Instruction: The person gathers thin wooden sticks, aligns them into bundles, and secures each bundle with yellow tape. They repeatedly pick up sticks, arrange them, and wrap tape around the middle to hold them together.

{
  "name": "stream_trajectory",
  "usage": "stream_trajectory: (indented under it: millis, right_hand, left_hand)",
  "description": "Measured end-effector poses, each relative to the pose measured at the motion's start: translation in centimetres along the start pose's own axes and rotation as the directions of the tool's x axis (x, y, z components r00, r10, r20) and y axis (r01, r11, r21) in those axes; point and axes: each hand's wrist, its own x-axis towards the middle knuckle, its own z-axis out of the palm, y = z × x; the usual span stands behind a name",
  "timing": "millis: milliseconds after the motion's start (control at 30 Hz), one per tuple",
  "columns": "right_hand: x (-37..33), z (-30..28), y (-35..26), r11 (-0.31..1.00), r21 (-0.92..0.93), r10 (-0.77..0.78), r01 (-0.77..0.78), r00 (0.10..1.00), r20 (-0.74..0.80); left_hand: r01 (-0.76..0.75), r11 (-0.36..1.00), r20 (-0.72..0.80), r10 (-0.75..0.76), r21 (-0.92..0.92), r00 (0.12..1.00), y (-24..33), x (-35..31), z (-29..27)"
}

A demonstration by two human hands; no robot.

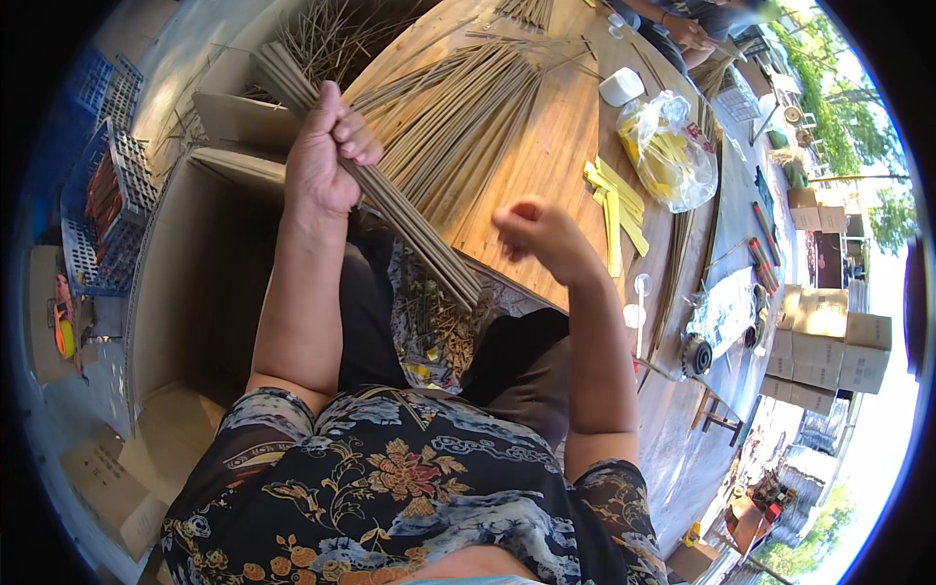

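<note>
My left hand is wrapped around a bundle of thin brown sticks, held at a slant over the near left edge of the wooden table. Its upper end reaches past my thumb, and the lower end hangs above my lap. To the right, my right hand hovers above the table with its fingers curled in, slightly blurred; nothing shows in it. Flat yellow strips lie just beyond that hand. A wide fan of loose brown sticks is spread on the table ahead.
An open cardboard box stands at my left, with blue crates beyond it. A clear bag of yellow strips and a white roll lie on the table. Another person's hands are at the far end.
</note>
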Motion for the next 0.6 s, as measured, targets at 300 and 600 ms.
stream_trajectory:
  millis: [300, 600]
  right_hand:
    - [5.9, 2.0, 0.9, 0.682, -0.685, -0.323, -0.254, 0.736, -0.594]
    - [-2.8, 5.5, -2.1, 0.873, -0.354, -0.488, 0.336, 0.617, -0.617]
  left_hand:
    - [0.182, 0.982, 0.025, -0.183, 0.058, 0.983, -2.9, -0.8, 0.2]
    - [0.229, 0.973, -0.002, -0.229, 0.025, 0.973, -3.2, -0.9, -0.1]
